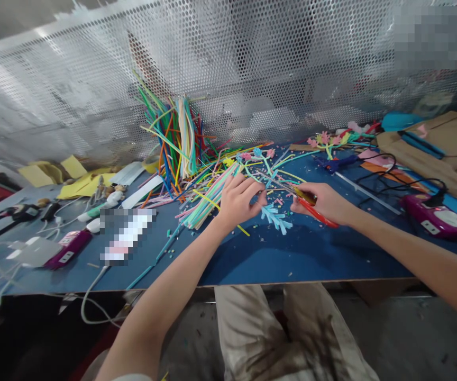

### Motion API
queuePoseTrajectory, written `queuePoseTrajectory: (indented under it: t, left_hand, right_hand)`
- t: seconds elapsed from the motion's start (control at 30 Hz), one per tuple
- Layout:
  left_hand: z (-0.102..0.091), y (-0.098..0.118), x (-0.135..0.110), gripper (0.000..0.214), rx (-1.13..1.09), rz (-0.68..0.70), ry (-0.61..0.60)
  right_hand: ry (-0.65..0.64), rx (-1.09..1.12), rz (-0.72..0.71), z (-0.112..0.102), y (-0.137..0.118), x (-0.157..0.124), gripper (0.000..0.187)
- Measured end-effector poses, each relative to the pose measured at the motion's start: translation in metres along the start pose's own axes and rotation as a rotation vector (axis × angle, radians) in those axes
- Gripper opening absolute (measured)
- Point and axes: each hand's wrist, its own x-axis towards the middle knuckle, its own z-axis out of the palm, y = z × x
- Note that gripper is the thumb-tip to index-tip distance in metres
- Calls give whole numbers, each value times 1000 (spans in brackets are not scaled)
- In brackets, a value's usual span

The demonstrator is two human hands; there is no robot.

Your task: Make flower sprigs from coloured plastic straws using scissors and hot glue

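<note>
My left hand is closed in a pinch, thumb against fingertips, at a light-blue pipe-cleaner sprig with short side branches. The fingers partly cover the spot where they meet it. In my right hand are scissors with red and yellow handles. Their metal blades point left toward my left fingertips, near light-blue strands. Under and beside my left hand lies a bundle of pastel pipe cleaners. Small pipe-cleaner flowers in blue, pink and yellow lie just beyond.
Coloured pipe cleaners lean on the perforated metal screen. A blue glue gun and purple power strip sit right. Left are a phone-like device, a white charger, cables and yellow sheets. Clippings litter the blue table.
</note>
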Motion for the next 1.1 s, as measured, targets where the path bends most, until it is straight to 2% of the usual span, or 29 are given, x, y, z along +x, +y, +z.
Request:
queuePoseTrajectory:
  t: [0.47,0.73,1.1]
  left_hand:
    - [1,0,0,10,23,2,-3]
    - [2,0,0,9,29,41,56]
    - [5,6,0,14,2,0,5]
  right_hand:
    - [-28,19,-1,-4,-5,-4,48]
    - [-60,8,31,-4,-7,-5,52]
    - [-29,-79,67,0,-2,-4,54]
